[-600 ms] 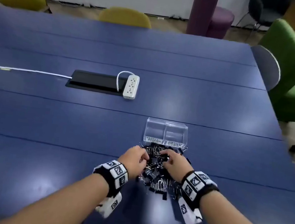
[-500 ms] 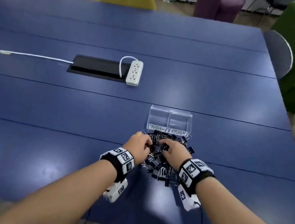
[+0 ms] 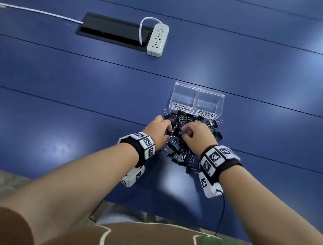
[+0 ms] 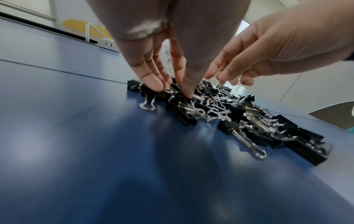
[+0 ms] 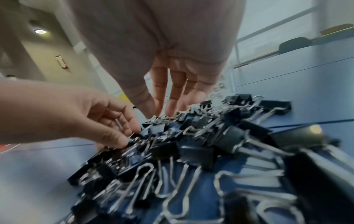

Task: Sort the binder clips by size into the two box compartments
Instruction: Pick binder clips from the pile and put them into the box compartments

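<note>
- Head view shows a heap of black binder clips with silver wire handles [image 3: 184, 146] lying on the blue table [image 3: 78, 90], just in front of the clear plastic two-compartment box [image 3: 197, 101]; some clips touch the box's labelled front wall.
- Box labels read "small binder clips" on the left compartment and "medium binder clips" on the right; no clips show inside either compartment.
- Left hand [image 3: 158, 131] reaches down into the left side of the heap; in the left wrist view its thumb and fingers [image 4: 151, 81] press close together onto the clips, a narrow pinch; whether a clip is actually gripped, I cannot tell.
- Right hand [image 3: 198, 134] sits over the heap's middle; in the right wrist view its fingers [image 5: 170, 104] hang loosely apart just above the clips, holding nothing.
- White power strip [image 3: 157, 39] lies well beyond the box, beside a black cable hatch [image 3: 113, 31]; its white cord [image 3: 35, 11] runs off to the left.
</note>
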Action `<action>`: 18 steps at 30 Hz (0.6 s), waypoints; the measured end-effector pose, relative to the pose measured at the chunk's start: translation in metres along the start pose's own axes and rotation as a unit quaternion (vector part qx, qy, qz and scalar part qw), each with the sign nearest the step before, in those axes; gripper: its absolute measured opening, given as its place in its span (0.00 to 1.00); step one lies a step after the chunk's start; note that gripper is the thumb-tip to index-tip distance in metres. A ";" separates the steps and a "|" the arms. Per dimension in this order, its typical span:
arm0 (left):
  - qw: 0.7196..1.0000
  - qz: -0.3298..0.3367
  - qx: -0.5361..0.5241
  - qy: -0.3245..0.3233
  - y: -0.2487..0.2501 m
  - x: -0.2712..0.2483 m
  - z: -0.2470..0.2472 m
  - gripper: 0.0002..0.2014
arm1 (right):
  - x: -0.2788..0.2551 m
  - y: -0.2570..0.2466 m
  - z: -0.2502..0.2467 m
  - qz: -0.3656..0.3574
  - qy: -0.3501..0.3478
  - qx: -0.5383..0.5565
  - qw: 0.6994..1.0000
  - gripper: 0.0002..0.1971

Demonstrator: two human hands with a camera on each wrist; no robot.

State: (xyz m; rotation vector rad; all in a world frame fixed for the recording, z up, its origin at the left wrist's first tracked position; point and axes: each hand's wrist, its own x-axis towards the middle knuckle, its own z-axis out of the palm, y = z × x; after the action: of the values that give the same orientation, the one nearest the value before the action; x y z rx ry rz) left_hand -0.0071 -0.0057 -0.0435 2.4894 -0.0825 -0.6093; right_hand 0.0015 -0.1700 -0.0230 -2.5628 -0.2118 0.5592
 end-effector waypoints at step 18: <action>0.998 0.036 -0.006 0.047 0.005 0.010 -0.012 0.11 | 0.018 -0.003 0.015 -0.010 0.004 -0.036 0.999 0.15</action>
State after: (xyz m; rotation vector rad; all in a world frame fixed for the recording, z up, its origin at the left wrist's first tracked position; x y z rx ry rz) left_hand 0.0073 -0.0057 -0.0361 2.4871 -0.1306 -0.4623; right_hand 0.0116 -0.1557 -0.0399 -2.6296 -0.2603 0.5419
